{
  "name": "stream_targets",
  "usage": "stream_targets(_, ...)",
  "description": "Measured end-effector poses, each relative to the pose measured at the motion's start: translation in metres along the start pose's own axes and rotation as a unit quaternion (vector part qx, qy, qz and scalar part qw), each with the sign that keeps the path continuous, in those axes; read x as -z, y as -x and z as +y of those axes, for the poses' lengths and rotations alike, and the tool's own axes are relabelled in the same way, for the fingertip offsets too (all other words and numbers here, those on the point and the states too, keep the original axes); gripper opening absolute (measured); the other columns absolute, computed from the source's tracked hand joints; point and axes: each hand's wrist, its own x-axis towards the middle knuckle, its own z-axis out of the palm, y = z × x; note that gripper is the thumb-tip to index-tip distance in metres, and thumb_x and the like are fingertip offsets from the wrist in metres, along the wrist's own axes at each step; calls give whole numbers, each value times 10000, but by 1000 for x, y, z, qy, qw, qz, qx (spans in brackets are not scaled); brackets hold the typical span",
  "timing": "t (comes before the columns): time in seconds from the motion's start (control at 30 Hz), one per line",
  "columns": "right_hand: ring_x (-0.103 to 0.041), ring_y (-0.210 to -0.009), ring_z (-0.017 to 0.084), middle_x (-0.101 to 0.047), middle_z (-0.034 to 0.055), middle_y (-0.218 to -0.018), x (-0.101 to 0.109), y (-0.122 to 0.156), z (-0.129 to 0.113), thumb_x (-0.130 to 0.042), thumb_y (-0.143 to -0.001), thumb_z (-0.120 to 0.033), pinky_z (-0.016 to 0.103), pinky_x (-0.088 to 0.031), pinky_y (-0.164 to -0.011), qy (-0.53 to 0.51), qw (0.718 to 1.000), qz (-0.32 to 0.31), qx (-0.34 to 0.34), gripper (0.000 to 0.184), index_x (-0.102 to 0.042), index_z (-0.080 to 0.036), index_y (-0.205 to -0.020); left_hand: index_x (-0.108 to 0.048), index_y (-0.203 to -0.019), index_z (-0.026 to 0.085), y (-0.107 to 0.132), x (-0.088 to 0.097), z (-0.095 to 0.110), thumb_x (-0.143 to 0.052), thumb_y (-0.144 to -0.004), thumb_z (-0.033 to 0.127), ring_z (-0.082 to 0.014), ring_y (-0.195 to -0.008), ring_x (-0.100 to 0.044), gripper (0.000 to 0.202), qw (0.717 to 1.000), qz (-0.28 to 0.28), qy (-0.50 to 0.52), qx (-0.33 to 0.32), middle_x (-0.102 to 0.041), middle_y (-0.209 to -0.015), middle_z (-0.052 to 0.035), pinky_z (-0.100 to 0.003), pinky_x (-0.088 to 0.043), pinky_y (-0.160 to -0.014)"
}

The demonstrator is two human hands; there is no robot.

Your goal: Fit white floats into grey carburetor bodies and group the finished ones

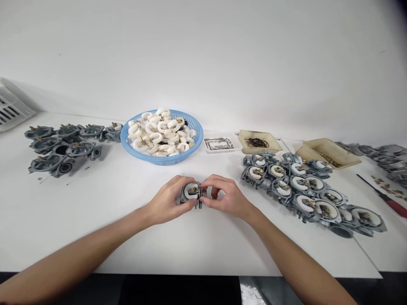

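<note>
A grey metal carburetor body (190,195) with a white float ring set in its bowl side is held just above or on the table, in front of me. My left hand (170,199) wraps round its left side, thumb at the front and fingers behind. On the right end, the thumb and index finger of my right hand (224,195) close in from front and back, touching the part near the float's hinge. Whether a small pin sits between those fingertips is too small to tell. Behind it stands a blue plastic basket (127,146) heaped with white floats (158,131).
Several carburetor bodies without visible floats (49,163) sit at left. At right lies a cluster of carburetors with floats (300,184). Behind are a white tray of small pins (219,144), a tray of black rings (258,142), a brass-parts tray (329,154) and a red-handled screwdriver (394,205).
</note>
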Motion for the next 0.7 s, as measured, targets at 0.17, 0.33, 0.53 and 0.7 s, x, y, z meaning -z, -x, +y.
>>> stream_targets(0.17, -569, -599, 82, -684, 23, -980, -1, 0, -2, -754, -868, -189, 248, -528, -620, 5, 1000, 5, -1, 192, -715, -219, -1053, -586, -1206, 224, -1, 0, 1, -684, -876, 250, -224, -1005, -642, 345, 1000, 4, 14, -15, -661, -1115, -59, -348, -520, -877)
stream_targets(0.33, -586, -630, 94, -676, 20, -976, -2, 0, -1, -779, -854, -209, 257, -540, -646, 0, 1000, 2, 0, 216, -712, -224, -1059, -585, -1211, 218, -2, 1, 3, -669, -893, 214, -223, -1053, -634, 329, 998, 13, 29, -47, -633, -1178, -82, -345, -524, -910)
stream_targets(0.53, -573, -625, 88, -672, 12, -971, -3, 0, -2, -760, -871, -204, 256, -534, -656, 7, 1000, 6, -10, 181, -707, -226, -1043, -575, -1248, 225, 0, 1, 0, -671, -909, 232, -216, -1048, -645, 352, 998, 13, 24, -60, -634, -1190, -79, -340, -534, -910)
stream_targets(0.7, -580, -612, 92, -682, 26, -973, -5, 0, -2, -740, -870, -195, 261, -535, -644, 5, 1000, 13, -12, 163, -701, -214, -1027, -571, -1253, 228, 0, 2, 0, -676, -916, 246, -216, -1049, -652, 353, 998, 14, 11, -67, -641, -1196, -79, -341, -541, -911)
